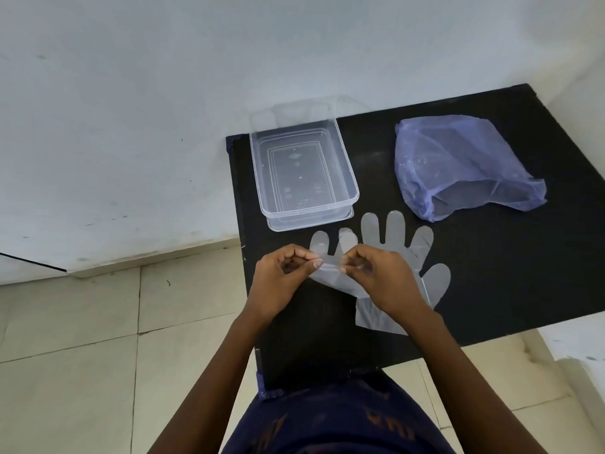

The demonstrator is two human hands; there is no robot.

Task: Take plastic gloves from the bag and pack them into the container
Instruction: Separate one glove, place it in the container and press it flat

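Note:
A clear plastic glove [397, 239] lies flat on the black table [491, 290], fingers pointing away from me. A second thin glove [330, 276] is pinched between my left hand [281, 280] and my right hand [379, 276], held just above the table's left part. Its fingertips poke up behind my thumbs. The clear rectangular container [302, 172] stands open and empty at the back left, resting on its lid [311, 221]. The crumpled blue plastic bag [458, 165] lies at the back right, its mouth facing me.
The black table stands against a white wall [131, 126], with its left edge just beyond the container. Beige floor tiles [82, 339] spread to the left and below. My dark blue shirt [327, 421] fills the bottom middle.

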